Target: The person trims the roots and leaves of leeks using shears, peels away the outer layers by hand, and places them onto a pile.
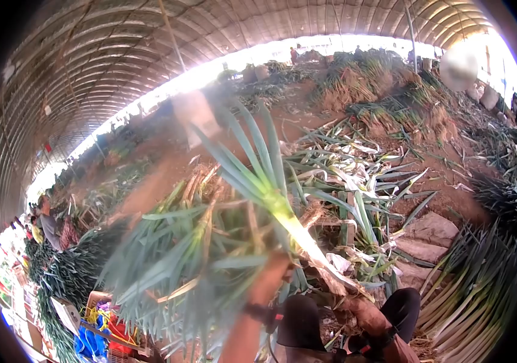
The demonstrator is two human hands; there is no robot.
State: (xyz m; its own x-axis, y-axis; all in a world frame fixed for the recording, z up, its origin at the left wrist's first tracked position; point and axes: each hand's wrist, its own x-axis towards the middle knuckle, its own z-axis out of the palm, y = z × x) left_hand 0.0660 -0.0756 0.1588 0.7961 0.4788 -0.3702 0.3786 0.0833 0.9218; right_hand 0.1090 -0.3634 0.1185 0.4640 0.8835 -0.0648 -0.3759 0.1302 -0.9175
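Observation:
A leek [295,227] with a pale stem and green fanned leaves slants up and left in front of my knees. My right hand [355,305] is closed round its root end, low in the view. My left hand [278,266] is beside the stem, blurred by motion, and its fingers cannot be made out. Beyond and left of that hand lies a big heap of leeks [174,260] with long green leaves.
Loose leaves and trimmings [355,169] litter the ground ahead. Cleaned leeks [476,290] lie in a pile at the right. A crate [113,339] with blue, red and yellow items stands lower left. A person [49,224] is at the far left.

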